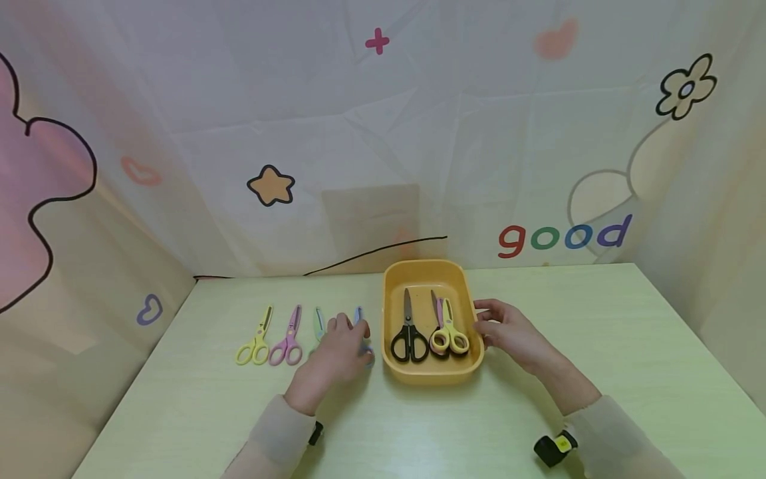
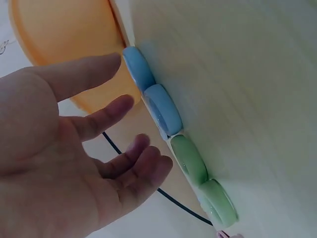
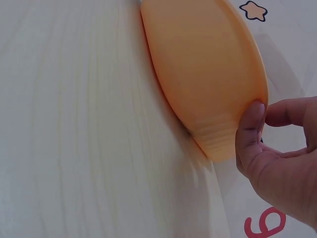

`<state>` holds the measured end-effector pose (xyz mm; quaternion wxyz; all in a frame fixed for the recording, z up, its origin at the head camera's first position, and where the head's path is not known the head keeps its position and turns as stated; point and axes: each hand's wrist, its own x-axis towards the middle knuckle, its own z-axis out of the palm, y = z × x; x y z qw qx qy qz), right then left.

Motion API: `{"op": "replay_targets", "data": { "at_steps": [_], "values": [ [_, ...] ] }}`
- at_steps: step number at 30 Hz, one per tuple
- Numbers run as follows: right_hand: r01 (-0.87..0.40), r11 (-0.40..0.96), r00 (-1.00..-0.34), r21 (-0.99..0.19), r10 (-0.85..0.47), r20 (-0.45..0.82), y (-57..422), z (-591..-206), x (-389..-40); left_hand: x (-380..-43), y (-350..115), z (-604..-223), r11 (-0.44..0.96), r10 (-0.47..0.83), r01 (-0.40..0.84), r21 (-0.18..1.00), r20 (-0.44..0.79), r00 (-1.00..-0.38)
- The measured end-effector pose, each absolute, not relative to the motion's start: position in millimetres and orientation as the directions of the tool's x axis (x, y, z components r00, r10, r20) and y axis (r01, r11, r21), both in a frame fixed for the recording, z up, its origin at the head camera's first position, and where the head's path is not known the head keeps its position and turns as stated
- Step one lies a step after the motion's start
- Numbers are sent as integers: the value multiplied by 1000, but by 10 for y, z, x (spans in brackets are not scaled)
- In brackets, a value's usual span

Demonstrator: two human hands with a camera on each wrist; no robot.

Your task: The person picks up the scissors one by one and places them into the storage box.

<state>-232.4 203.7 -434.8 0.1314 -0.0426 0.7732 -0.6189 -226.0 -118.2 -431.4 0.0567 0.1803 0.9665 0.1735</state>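
My left hand (image 1: 335, 356) reaches over the blue scissors (image 1: 358, 315) and partly hides them and the green scissors (image 1: 319, 322). In the left wrist view its thumb and fingers are spread beside the blue scissors' handles (image 2: 166, 110), with nothing gripped. My right hand (image 1: 509, 332) pinches the right rim of a yellow-orange plastic tray (image 1: 433, 376), the thumb (image 3: 249, 134) against its outer wall. Inside the tray lie black-handled scissors (image 1: 409, 336) and, to their right, yellow scissors (image 1: 446, 334) on top of pink and black ones.
Yellow scissors (image 1: 256, 347) and pink scissors (image 1: 288, 346) lie in the row left of the left hand. A printed cloth (image 1: 269, 233) hangs behind the pale wooden table (image 1: 431, 432). Dark devices (image 1: 553, 449) sit at both wrists.
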Motion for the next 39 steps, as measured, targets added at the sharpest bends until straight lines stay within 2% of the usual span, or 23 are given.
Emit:
{"op": "replay_targets", "data": {
  "at_steps": [7, 17, 26, 39],
  "values": [
    [95, 237, -961, -967, -230, -151, 2032, -4339, -2314, -2236, -1172, -4288, 890, 383, 336, 308, -106, -918],
    [91, 239, -964, -967, -224, -146, 2028, -4338, -2324, -2352, -1137, -4362, 896, 377, 337, 289, -93, -921],
    [95, 240, -962, -966, -226, -151, 2033, -4357, -2318, -2413, -1059, -4424, 928, 328, 305, 215, -81, -941],
    [93, 251, -965, -963, -216, -149, 2028, -4347, -2306, -2453, -1031, -4395, 936, 312, 282, 212, -125, -942]
  ]
}}
